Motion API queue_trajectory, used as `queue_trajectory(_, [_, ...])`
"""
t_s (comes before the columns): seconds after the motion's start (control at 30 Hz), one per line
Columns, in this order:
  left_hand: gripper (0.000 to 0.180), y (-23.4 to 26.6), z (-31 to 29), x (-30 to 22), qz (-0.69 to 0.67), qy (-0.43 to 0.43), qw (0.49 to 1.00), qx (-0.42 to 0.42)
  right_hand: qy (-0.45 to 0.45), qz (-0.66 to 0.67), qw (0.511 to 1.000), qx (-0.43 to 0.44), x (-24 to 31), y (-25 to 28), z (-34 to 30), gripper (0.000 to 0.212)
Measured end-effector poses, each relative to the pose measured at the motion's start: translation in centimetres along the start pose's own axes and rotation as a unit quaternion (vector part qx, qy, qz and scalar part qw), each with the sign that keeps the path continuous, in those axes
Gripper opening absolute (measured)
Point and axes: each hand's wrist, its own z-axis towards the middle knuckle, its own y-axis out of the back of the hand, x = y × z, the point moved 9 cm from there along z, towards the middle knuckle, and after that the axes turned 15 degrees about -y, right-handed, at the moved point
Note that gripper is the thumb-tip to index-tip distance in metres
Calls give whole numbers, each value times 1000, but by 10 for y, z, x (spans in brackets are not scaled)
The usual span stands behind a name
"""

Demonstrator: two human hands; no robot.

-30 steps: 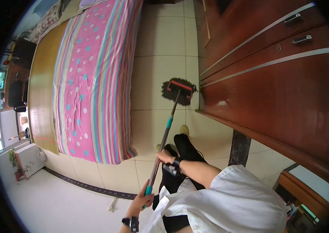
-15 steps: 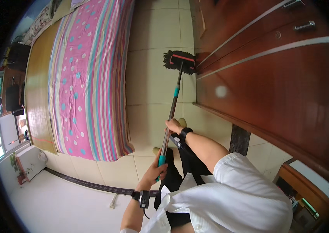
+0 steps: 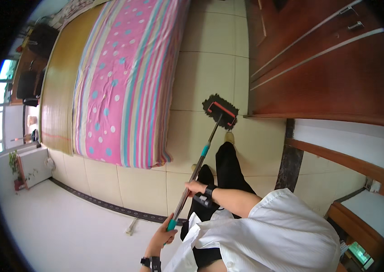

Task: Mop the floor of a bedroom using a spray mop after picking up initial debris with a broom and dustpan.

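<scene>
1. Gripping mop (image 3: 213,131) with both hands: closed with left hand (image 3: 161,236) around teal grip (image 3: 171,225) near the bottom end of pole (image 3: 197,168); closed with right hand (image 3: 195,187) around bare metal higher up, short of teal collar (image 3: 205,150).

2. As for head (image 3: 221,111): rests on floor (image 3: 201,77), ahead of both hands and off to their right, with dark fringe spread around a red-edged plate.

3. Nearer to head: right hand. Farther back and lower left: left hand, at the opposite end of pole.

4. Long axis of pole: slants from lower left, through both hands, to upper right. Long axis of head: runs from upper left to lower right, so roughly crosswise to pole.

5. At the sides: just beside the corner of cabinet (image 3: 328,77) on the right, with a thin strip of floor between; well apart from bed (image 3: 106,90) on the left, with a wider strip between.

6. On the near side of head: right shoe (image 3: 229,137), very close to fringe; touching or apart, cannot tell.

7. Judged most decisive: slant of pole against cabinet corner and shoe, with little room to the right and more toward bed.
</scene>
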Motion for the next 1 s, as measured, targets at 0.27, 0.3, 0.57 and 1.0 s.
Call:
queue_trajectory(0.27, [71, 31, -106, 65, 109, -22, 986, -123, -144, -114, 957, 226, -60, -147, -34, 42])
queue_trajectory(0.3, [71, 28, -110, 71, 105, -27, 985, -133, -158, -70, 958, 228, -54, -152, -51, 41])
queue_trajectory(0.57, [73, -16, -39, 36, -34, -63, 992, -108, -35, -118, 992, 35, 0, -51, -2, 34])
queue_trajectory(1.0, [48, -48, 142, -106, -264, -176, 946, -57, 60, -175, 969, -161, 205, 84, -7, 46])
